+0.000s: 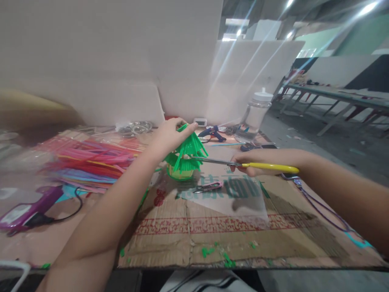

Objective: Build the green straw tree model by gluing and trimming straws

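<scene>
My left hand (178,132) is closed on the top of a green fringed craft piece (192,147), whose thin strips hang down like a small thatched roof. Its lower part has a pale yellowish band with a green rim. In my right hand (246,160) is a pair of scissors (269,167) with yellow handles. The blades point left and reach the fringe at the craft piece's right side; whether they are parted cannot be made out. Pink thread snips (209,187) lie on the cardboard (161,239) just below.
Bundles of coloured pipe cleaners (94,160) and a purple glue gun (33,209) lie at left. A blue glue gun (212,133) and a clear water bottle (254,113) stand behind. Green scraps (229,260) dot the near cardboard edge. A purple lanyard (325,209) lies at right.
</scene>
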A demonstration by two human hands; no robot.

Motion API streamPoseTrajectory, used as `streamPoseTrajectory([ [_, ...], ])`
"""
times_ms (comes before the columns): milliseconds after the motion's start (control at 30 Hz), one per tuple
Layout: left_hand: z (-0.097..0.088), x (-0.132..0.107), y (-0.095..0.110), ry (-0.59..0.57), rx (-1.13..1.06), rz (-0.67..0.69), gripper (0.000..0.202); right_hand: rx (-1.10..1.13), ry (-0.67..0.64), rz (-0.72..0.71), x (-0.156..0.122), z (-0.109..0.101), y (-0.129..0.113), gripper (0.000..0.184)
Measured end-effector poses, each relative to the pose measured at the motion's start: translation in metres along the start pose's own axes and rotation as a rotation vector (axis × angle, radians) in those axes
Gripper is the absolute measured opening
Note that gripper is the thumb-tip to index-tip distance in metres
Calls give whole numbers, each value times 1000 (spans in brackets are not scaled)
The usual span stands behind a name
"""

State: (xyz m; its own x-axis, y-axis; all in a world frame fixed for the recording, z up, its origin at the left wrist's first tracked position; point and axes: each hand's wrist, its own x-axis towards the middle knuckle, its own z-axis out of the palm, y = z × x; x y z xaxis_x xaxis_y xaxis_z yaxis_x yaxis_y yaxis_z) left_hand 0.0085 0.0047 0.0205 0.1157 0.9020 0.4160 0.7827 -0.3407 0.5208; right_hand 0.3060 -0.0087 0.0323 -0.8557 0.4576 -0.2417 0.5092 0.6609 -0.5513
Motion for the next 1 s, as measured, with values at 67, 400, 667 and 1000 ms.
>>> streamPoseTrajectory([
  [67,0,-1,-1,13,-2,0,57,-19,-13,14,0,-1,-3,53],
  [400,2,-3,-7,30,-24,102,54,-48,-27,80,9,-18,-4,55],
  [667,2,-4,-6,13,-46,147,50,-65,-72,-1,28,-24,-1,51],
  [1000,-12,-8,-12,-137,33,246,57,-27,-83,-36,30,-17,4,38],
])
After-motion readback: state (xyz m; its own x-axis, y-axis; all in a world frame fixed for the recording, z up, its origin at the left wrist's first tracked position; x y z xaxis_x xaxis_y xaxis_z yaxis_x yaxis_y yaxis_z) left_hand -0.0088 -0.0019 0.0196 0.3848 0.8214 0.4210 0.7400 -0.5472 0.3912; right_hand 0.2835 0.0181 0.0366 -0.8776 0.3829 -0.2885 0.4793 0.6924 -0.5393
